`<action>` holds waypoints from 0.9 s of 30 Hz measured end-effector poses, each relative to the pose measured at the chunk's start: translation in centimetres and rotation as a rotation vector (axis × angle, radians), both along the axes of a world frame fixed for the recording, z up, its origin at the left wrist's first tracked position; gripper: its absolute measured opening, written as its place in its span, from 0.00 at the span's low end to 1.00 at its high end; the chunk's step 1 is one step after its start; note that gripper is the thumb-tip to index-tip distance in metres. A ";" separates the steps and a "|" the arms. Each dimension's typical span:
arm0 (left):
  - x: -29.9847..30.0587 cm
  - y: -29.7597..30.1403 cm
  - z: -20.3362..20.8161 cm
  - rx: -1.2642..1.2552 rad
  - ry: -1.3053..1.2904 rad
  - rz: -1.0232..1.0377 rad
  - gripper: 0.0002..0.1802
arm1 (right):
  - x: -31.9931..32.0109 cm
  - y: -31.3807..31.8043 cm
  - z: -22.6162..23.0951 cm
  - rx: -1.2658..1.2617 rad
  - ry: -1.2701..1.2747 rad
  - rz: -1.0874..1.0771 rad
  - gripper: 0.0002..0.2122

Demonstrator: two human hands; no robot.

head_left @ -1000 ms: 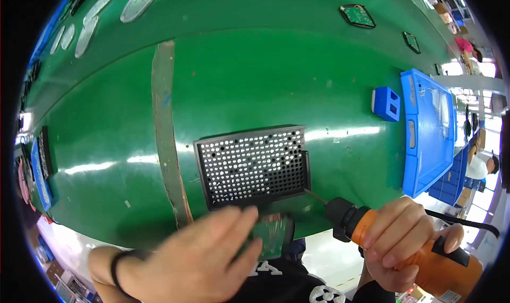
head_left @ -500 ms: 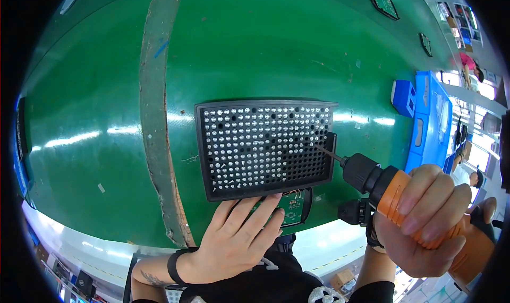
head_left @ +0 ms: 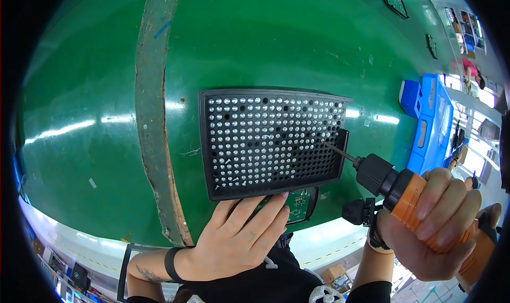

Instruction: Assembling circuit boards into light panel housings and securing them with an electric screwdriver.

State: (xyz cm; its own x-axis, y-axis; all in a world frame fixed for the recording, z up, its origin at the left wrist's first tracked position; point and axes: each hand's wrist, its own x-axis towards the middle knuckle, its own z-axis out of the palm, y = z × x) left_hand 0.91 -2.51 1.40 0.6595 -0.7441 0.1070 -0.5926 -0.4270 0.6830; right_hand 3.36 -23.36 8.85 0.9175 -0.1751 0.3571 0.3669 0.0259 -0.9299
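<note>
In front of me a black screw tray (head_left: 276, 190) holds rows of silver screws (head_left: 239, 125) in small holes. Several holes toward its lower right hold no screw, and a few screws lie loose on top. My right hand (head_left: 435, 223) is wrapped round an orange and black electric screwdriver (head_left: 396, 186). Its thin bit (head_left: 340, 153) reaches over the tray's right side, with the tip among the screws; whether it touches one I cannot tell. My left hand (head_left: 247, 234) lies with fingers outstretched over a green circuit board (head_left: 300, 203) in a black frame, below the tray's near edge.
A grey-green strip (head_left: 151, 106) runs across the green table (head_left: 85, 159) on the left. Blue bins (head_left: 427, 127) stand at the right edge. Two more framed circuit boards (head_left: 393, 1) lie at the far right. Another person (head_left: 470, 72) is in the background.
The tray, the board and both hands appear slightly shifted in the picture as the view moves. The bit's tip stays over the same part of the tray.
</note>
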 end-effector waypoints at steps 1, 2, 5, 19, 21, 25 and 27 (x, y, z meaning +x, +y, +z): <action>0.0 0.0 0.0 -0.004 -0.002 0.001 0.23 | 0.1 -0.1 0.0 -0.006 -0.013 0.007 0.10; 0.0 0.0 0.0 -0.007 -0.004 0.002 0.22 | 0.1 -0.2 -0.1 -0.012 -0.027 0.014 0.10; -0.1 -0.1 0.0 -0.010 -0.002 0.004 0.23 | -0.1 0.0 0.1 -0.008 0.000 -0.003 0.10; -0.2 0.0 -0.4 -0.129 0.079 0.097 0.18 | -5.6 1.7 1.3 0.134 -0.642 -0.005 0.18; -0.1 -0.3 -0.2 -0.135 0.069 0.075 0.18 | -8.0 3.6 3.2 -0.035 -0.185 0.004 0.20; -0.2 0.0 -0.2 -0.112 0.056 0.074 0.18 | -8.9 4.8 0.5 0.037 -0.502 -0.001 0.22; -0.3 0.0 -0.4 -0.106 0.054 0.079 0.18 | -9.4 5.1 0.0 -0.019 -0.463 -0.031 0.23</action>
